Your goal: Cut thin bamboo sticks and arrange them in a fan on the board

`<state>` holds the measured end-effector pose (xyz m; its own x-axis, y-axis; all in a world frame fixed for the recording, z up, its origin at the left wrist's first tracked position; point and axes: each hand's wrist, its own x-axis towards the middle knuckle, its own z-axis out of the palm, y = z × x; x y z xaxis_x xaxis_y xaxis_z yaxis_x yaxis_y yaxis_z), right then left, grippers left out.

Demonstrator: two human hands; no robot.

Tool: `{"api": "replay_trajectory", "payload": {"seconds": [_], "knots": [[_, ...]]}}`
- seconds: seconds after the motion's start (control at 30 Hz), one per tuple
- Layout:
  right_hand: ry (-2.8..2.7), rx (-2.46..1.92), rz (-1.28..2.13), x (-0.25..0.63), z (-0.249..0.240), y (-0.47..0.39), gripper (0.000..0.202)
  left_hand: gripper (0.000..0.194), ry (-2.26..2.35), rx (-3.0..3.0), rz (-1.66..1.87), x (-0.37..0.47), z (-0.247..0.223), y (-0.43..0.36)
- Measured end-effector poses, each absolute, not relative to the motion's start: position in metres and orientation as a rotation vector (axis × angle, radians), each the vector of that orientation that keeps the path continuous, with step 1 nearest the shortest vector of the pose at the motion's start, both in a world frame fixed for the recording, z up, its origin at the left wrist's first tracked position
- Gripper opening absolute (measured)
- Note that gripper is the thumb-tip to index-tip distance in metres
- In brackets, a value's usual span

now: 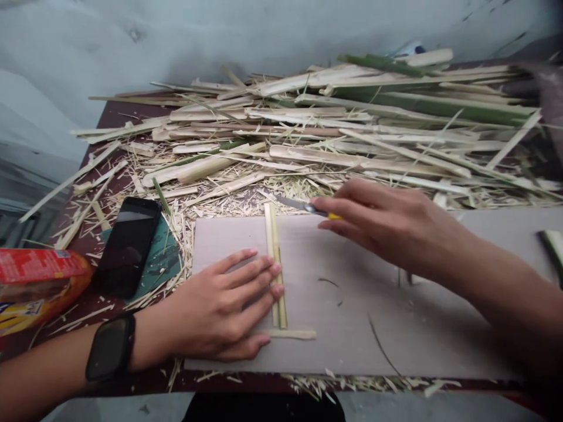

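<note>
My left hand (pixel 224 305) lies flat with its fingers spread, fingertips resting on two upright bamboo strips (pixel 276 234) side by side on a grey board (pixel 334 316). A short crosswise strip (pixel 292 334) lies at their lower end, near my left thumb. Above the board, to the right of the strips, my right hand (pixel 373 220) is closed around a knife (pixel 308 206) with a yellow handle part. Its blade points left, close to the top ends of the strips.
A large pile of split bamboo (pixel 308 111) and shavings covers the back of the table. A black phone (pixel 129 243) rests on a green mat (pixel 165 258) at left, beside a red and orange packet (pixel 39 281). A dark-edged piece (pixel 553 249) lies at far right.
</note>
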<state>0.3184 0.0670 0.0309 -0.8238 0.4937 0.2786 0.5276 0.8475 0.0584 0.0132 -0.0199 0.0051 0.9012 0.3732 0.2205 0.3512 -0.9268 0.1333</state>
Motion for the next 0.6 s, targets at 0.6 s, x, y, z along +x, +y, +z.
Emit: {"api": "replay_trajectory", "payload": {"seconds": [0.6], "knots": [[-2.854, -0.547, 0.237, 0.300, 0.026, 0.033, 0.031, 0.044, 0.694, 2.883, 0.481, 0.023, 0.011, -0.024]]}}
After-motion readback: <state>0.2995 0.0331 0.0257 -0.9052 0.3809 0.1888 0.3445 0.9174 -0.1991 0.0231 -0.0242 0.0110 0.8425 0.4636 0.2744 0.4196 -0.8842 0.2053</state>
